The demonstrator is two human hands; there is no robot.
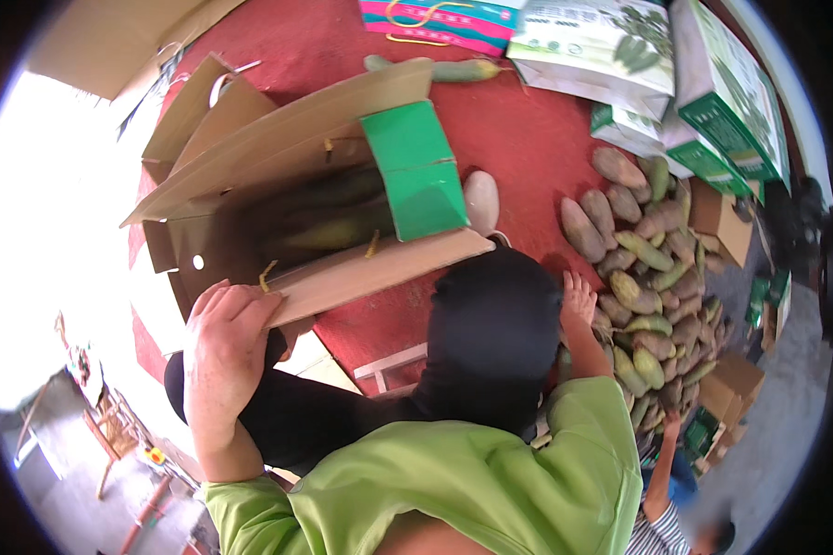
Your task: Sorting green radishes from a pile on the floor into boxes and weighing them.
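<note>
My left hand (226,344) is closed over the near left edge of a long cardboard box (379,280), fingers curled on its near flap. The box stands with its flaps up and a green end panel (418,171) folded outward. Inside, in shadow, lie long green radishes (329,229). My right hand (578,298) is stretched out with fingers extended at the left edge of a large pile of green and brownish radishes (657,347). It holds nothing that I can see; its palm side is hidden.
A loose green radish (463,70) lies on the red mat (518,139) beyond the box. White and green cartons (588,46) and a pink and blue gift box (440,23) stand at the back. Another person's arm (663,467) reaches to the pile at lower right.
</note>
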